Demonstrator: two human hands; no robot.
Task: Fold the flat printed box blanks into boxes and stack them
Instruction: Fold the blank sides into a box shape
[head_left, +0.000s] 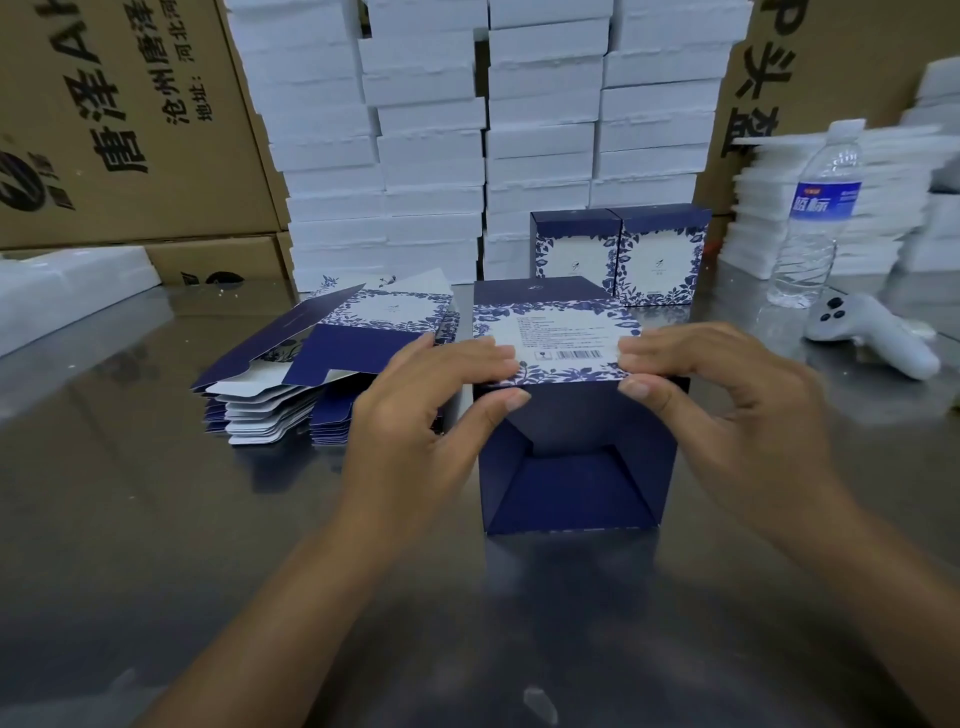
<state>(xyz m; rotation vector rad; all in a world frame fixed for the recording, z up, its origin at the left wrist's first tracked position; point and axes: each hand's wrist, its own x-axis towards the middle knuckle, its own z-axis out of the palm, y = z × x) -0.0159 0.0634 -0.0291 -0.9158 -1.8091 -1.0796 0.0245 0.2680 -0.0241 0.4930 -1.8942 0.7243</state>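
Nearest me: steel bench (156, 519), both forearms coming in over it from the bottom edge.

Half-folded box (571, 467) sits on the bench dead centre, between the two grips, open end facing me. I can see into the dark blue interior, with flaps folded in at the far end. The printed panel with the barcode is on top.

Left grip (415, 410): narrow, pinching the near left edge of that top panel, fingers on top, thumb under the edge.
Right grip (727, 395): same at the near right edge, fingers on the print, thumb below.
Both are in contact with the box, one per corner.

Stack of flat blanks (322, 364) lies just beside the left grip, further back, fanned out a bit, with the top blank partly lifted.

Two finished boxes (618, 254) stand upright side by side behind the box in work, touching each other.

Behind them is a wall of white boxes (467, 130) in tall columns, with brown cartons (119, 119) on the left. On the right of the bench there's a water bottle (815, 208), upright, and a white controller (872, 332) lying near it, well apart from the right grip.
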